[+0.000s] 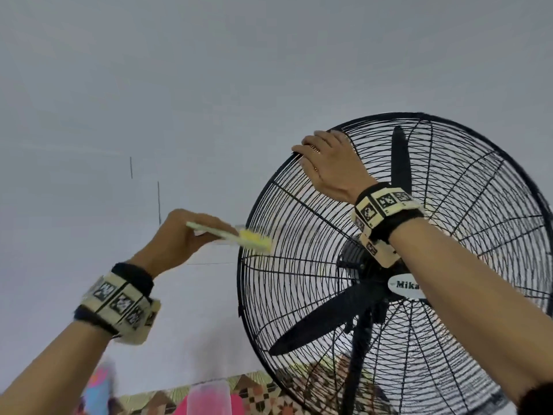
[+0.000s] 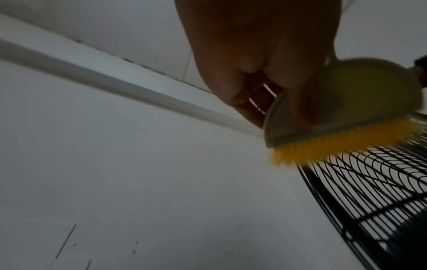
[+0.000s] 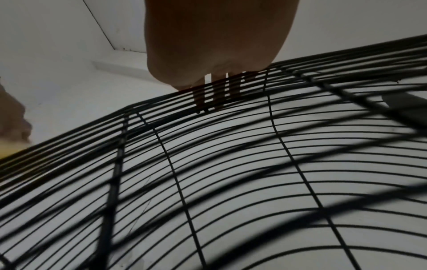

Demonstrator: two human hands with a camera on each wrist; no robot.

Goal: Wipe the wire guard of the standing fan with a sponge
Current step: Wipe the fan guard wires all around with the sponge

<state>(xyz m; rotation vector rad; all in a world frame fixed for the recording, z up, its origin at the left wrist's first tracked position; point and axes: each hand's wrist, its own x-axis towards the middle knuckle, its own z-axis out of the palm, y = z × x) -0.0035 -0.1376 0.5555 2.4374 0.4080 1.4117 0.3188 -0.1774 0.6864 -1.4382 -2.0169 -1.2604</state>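
The standing fan's black wire guard (image 1: 466, 187) fills the right half of the head view. My left hand (image 1: 179, 235) pinches a flat pale sponge (image 1: 254, 239) with a yellow nubbed face, whose tip touches the guard's left rim. In the left wrist view my thumb presses the sponge (image 2: 342, 117) and the yellow edge lies on the guard (image 2: 369, 191). My right hand (image 1: 329, 163) grips the guard's upper-left rim. In the right wrist view its fingers (image 3: 198, 98) curl over the guard wires (image 3: 231, 164). The sponge (image 3: 9, 148) shows at that view's far left.
Black fan blades (image 1: 314, 327) and a hub with a white label (image 1: 407, 286) sit behind the guard, on a black pole (image 1: 356, 369). A plain white wall (image 1: 149, 100) stands behind. Below lie a patterned tiled floor (image 1: 257, 387), a pink container (image 1: 209, 396) and a blue-pink object (image 1: 98, 384).
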